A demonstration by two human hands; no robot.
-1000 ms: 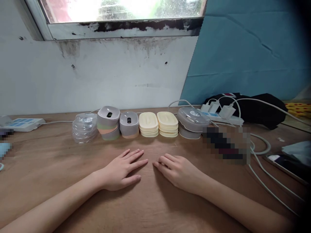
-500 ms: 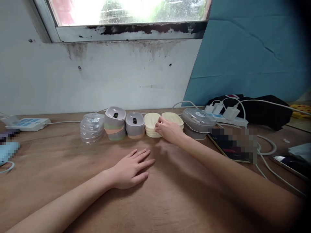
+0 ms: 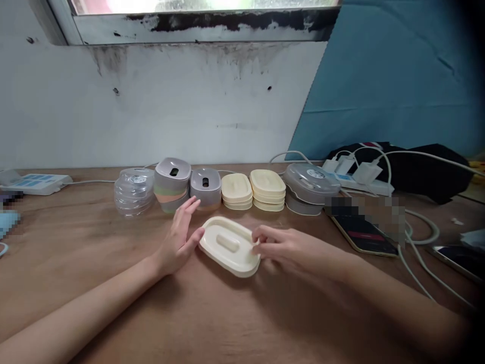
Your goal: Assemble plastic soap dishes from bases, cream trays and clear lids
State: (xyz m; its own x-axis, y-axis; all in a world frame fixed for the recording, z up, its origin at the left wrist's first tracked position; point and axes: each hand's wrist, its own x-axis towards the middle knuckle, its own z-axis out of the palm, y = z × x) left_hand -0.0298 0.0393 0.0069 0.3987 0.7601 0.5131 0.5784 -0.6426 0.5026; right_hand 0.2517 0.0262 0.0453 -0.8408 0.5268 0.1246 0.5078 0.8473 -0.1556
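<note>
A cream plastic tray (image 3: 229,245), rounded and oblong with a raised bar in its middle, is tilted just above the table or resting partly on it; I cannot tell which. The fingers of my right hand (image 3: 278,245) pinch its right end. My left hand (image 3: 180,240) is open, with its fingers stretched out and the thumb at or touching the tray's left edge. Behind stand two stacks of similar cream trays, a left stack (image 3: 237,189) and a right stack (image 3: 268,188). Grey slotted covers (image 3: 205,182) stand beside them, with a taller grey stack (image 3: 172,177) further left.
Clear plastic shells (image 3: 134,192) are stacked at the left, and grey translucent covers (image 3: 312,182) at the right. A phone (image 3: 366,235), white cables and a power strip (image 3: 379,188) lie on the right. Another power strip (image 3: 40,183) sits far left. A wall bounds the table's back.
My right hand has brought a cream tray from the left cream stack toward me, and that stack is lower. My left hand has lifted and turned toward the tray. The view has tipped down.
</note>
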